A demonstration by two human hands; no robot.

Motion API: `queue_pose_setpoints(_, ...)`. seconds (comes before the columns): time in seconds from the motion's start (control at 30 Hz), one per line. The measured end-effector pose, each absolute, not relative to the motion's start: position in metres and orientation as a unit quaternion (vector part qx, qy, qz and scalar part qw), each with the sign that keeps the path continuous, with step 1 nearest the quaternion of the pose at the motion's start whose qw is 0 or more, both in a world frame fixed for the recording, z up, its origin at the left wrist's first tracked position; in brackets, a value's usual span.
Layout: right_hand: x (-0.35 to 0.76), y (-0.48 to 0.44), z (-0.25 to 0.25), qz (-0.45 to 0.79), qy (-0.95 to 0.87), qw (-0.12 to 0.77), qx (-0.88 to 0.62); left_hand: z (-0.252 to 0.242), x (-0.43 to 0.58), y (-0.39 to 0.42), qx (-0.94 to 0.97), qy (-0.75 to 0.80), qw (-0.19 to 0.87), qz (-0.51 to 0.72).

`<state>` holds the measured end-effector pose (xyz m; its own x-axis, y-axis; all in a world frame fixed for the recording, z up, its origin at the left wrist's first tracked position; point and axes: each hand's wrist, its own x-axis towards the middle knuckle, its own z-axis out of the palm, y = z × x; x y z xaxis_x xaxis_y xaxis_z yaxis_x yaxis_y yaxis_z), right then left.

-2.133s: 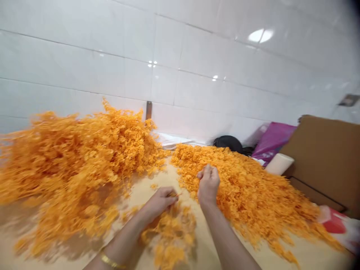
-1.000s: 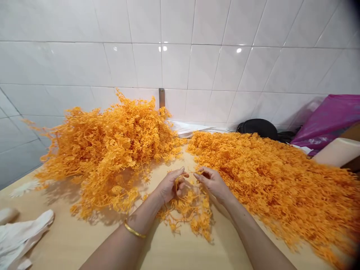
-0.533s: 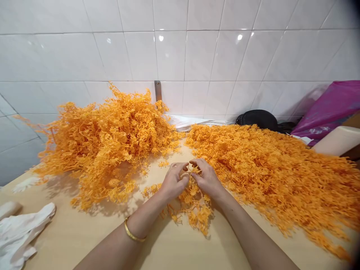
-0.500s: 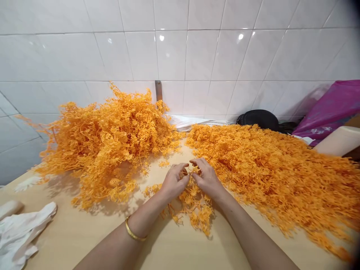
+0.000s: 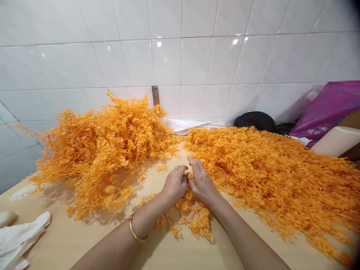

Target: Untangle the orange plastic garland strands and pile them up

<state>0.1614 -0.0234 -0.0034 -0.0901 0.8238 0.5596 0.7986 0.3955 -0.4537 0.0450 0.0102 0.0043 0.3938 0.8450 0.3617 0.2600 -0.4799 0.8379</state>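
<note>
My left hand (image 5: 174,183) and my right hand (image 5: 201,182) meet over the middle of the table. Their fingers are closed round a small orange plastic sprig (image 5: 190,175), mostly covered by the fingertips. My right index finger points up and away from the sprig. Below the hands lies a small cluster of loose orange sprigs (image 5: 198,221), partly hidden by my wrists. A gold bangle (image 5: 135,229) circles my left wrist.
A tall tangled heap of orange sprigs (image 5: 109,146) stands at the left, and a flatter heap (image 5: 275,168) spreads along the right. Behind are a black case (image 5: 255,121) and a purple bag (image 5: 327,108). White cloth (image 5: 24,236) lies at the front left.
My hands have drawn closer together round the sprig, and the left fingers have curled in more. The whole view has shifted slightly.
</note>
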Motion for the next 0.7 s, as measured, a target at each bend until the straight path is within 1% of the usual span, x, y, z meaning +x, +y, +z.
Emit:
queue_pose_setpoints(0.1, 0.165, -0.023, -0.006, -0.011, -0.737, 0.337, -0.586, -0.002, 0.039, 0.015, 0.729, 0.384, 0.389, 0.412)
queue_pose_setpoints(0.17, 0.17, -0.021, -0.008, -0.031, -0.73, 0.308, -0.61, -0.003, 0.03, 0.018, 0.686, 0.393, 0.457, 0.406)
queue_pose_setpoints(0.23, 0.175, -0.017, -0.01, -0.044, -0.719, 0.303, -0.624, -0.003, 0.019, 0.022, 0.626, 0.402, 0.538, 0.397)
queue_pose_setpoints(0.3, 0.177, -0.015, -0.01, -0.046, -0.707, 0.33, -0.624, -0.002, 0.01, 0.025, 0.568, 0.402, 0.602, 0.393)
queue_pose_setpoints(0.37, 0.175, -0.014, -0.008, -0.022, -0.699, 0.383, -0.604, 0.0, 0.007, 0.025, 0.532, 0.388, 0.638, 0.399)
queue_pose_setpoints(0.47, 0.167, -0.017, -0.004, 0.069, -0.686, 0.455, -0.564, 0.003, 0.011, 0.02, 0.519, 0.361, 0.663, 0.401)
queue_pose_setpoints(0.53, 0.16, -0.02, -0.002, 0.141, -0.683, 0.468, -0.543, 0.004, 0.016, 0.015, 0.526, 0.346, 0.669, 0.396)
queue_pose_setpoints(0.6, 0.155, -0.021, -0.001, 0.196, -0.689, 0.458, -0.526, 0.003, 0.02, 0.012, 0.528, 0.335, 0.677, 0.387)
queue_pose_setpoints(0.7, 0.15, -0.021, -0.002, 0.226, -0.683, 0.458, -0.523, 0.001, 0.02, 0.009, 0.535, 0.331, 0.681, 0.375)
